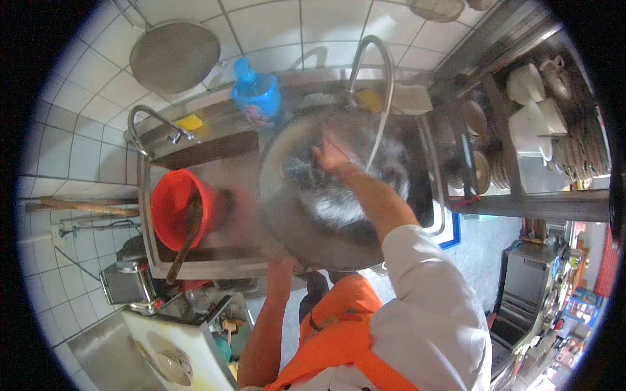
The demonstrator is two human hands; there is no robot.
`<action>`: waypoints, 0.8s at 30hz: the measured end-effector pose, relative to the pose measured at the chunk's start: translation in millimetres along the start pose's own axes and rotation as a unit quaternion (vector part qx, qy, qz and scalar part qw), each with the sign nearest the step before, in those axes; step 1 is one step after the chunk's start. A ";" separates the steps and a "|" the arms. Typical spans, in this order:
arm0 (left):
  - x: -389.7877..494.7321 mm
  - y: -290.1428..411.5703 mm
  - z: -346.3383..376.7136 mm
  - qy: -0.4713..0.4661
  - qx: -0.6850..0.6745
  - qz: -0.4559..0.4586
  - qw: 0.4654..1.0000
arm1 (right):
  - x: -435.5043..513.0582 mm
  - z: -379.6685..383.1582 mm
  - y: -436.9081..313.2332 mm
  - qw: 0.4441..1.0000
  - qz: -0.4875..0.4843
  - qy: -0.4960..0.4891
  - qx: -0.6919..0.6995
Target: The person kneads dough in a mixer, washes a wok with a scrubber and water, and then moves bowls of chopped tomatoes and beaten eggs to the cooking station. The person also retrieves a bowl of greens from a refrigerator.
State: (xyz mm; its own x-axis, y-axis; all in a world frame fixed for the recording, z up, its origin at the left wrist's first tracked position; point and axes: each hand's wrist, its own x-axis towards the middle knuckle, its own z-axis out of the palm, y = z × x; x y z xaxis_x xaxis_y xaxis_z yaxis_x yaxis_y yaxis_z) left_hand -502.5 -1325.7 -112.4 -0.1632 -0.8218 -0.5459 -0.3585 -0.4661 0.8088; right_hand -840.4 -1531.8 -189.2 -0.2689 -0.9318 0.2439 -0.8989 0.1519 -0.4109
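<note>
A large round wok (293, 234) rests over the right sink basin, with water swirling and foaming inside it. Steam or spray blurs its far side. My right hand (335, 149) is inside the wok near the far wall, thumb spread from the fingers, and nothing shows in it. A curved faucet (390, 73) pours a stream of water (374, 151) into the wok just right of that hand. On the near left, my left hand (281, 271) grips the wok's rim; its fingertips are partly hidden.
Left of the wok, a red bucket (164, 210) holding a long-handled tool (183, 256) stands in the other basin. A blue pump bottle (257, 97), a yellow sponge (189, 122) and a second faucet (139, 115) line the back ledge. Shelves of dishes (528, 200) flank the right.
</note>
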 end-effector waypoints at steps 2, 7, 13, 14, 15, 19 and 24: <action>0.2 -3.1 1.2 0.005 -0.014 0.021 1.000 | -10.6 50.2 -62.8 0.995 -0.008 -0.017 0.095; -2.4 16.8 0.9 0.014 -0.066 -0.039 0.997 | -167.5 -9.4 -105.5 0.838 -0.106 -0.386 0.372; 1.3 37.8 -0.1 -0.027 -0.100 -0.086 0.991 | -158.1 -137.1 97.7 0.839 0.025 -0.536 0.089; -2.4 41.8 1.2 -0.028 -0.069 -0.086 0.993 | -135.9 -118.8 103.6 0.915 -0.200 -0.301 -0.178; -6.4 47.1 4.6 0.003 -0.046 -0.097 0.994 | -106.2 -89.0 97.8 0.919 -0.098 -0.360 -0.128; -27.5 74.2 19.5 0.015 -0.164 -0.036 0.986 | -76.0 22.4 -2.3 0.990 -0.036 0.011 0.137; -23.6 90.9 12.0 0.016 -0.198 -0.036 0.979 | -165.0 -56.7 20.4 0.945 -0.129 -0.286 0.090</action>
State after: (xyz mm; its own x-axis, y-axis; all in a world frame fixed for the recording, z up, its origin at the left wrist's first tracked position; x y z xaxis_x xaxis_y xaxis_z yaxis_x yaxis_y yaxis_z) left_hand -542.4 -1344.8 -28.6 -0.1192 -0.7894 -0.6022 0.0184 -0.6082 0.7936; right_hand -834.0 -1356.3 -188.0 0.2285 -0.9639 -0.1369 -0.8216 -0.1155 -0.5582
